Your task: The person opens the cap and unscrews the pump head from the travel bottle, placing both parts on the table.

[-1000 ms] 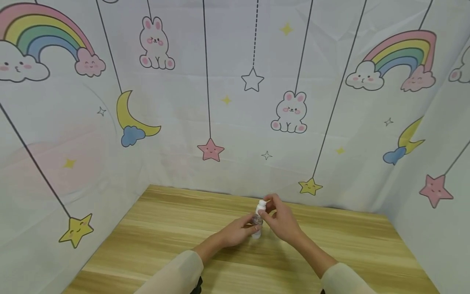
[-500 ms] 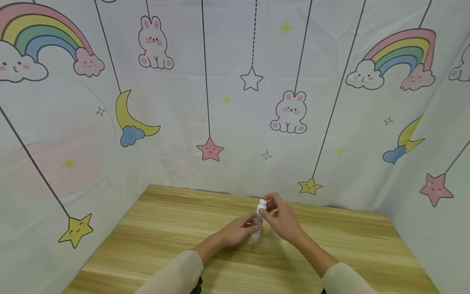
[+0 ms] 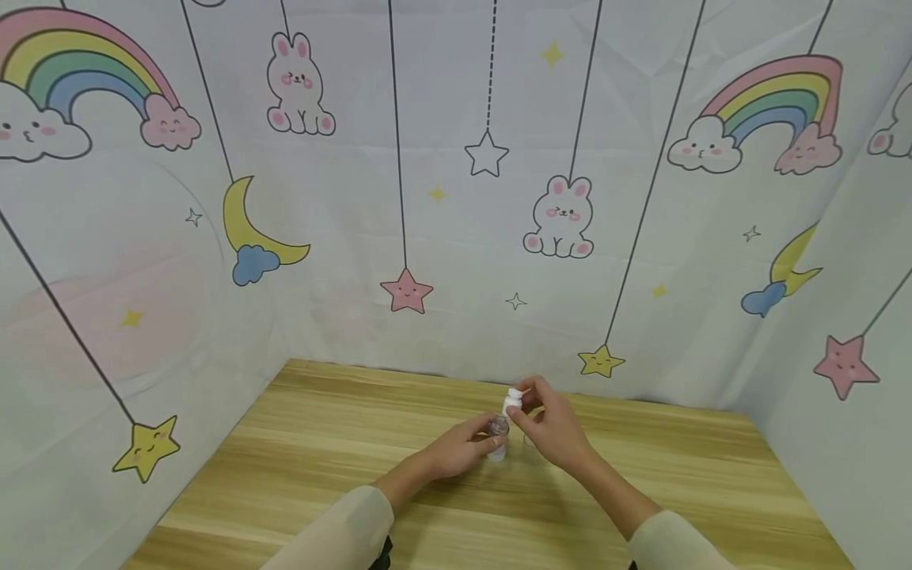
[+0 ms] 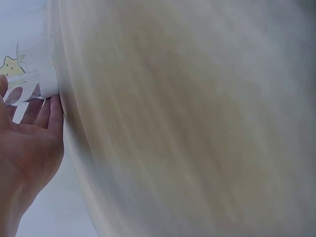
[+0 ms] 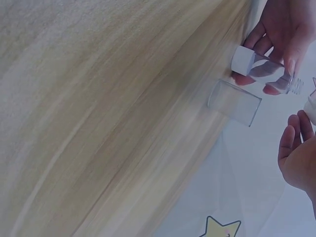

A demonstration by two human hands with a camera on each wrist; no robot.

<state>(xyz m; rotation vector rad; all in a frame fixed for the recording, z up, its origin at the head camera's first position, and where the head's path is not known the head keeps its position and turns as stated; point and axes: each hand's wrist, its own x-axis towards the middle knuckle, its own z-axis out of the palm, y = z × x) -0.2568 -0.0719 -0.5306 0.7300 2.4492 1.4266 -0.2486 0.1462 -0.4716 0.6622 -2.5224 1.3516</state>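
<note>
My left hand [image 3: 456,451] grips a small clear bottle [image 3: 497,454] that stands upright on the table. In the right wrist view the bottle [image 5: 269,70] shows a white base and a bare threaded neck. Just above and right of that neck, my right hand [image 3: 559,427] pinches a white pump head [image 3: 512,400], apart from the bottle. Only an edge of the pump head shows in the right wrist view, at the right border. A clear cylindrical cap [image 5: 234,102] stands on the table beside the bottle, mostly behind my right hand in the head view.
The wood-grain table [image 3: 342,443] reaches back to a white cloth backdrop [image 3: 456,237] printed with stars, rabbits and rainbows. The cloth also encloses the left and right sides.
My right hand has lifted the white pump head off the bottle's neck and shifted it slightly to the right. The left hand and the bottle have stayed in place.
</note>
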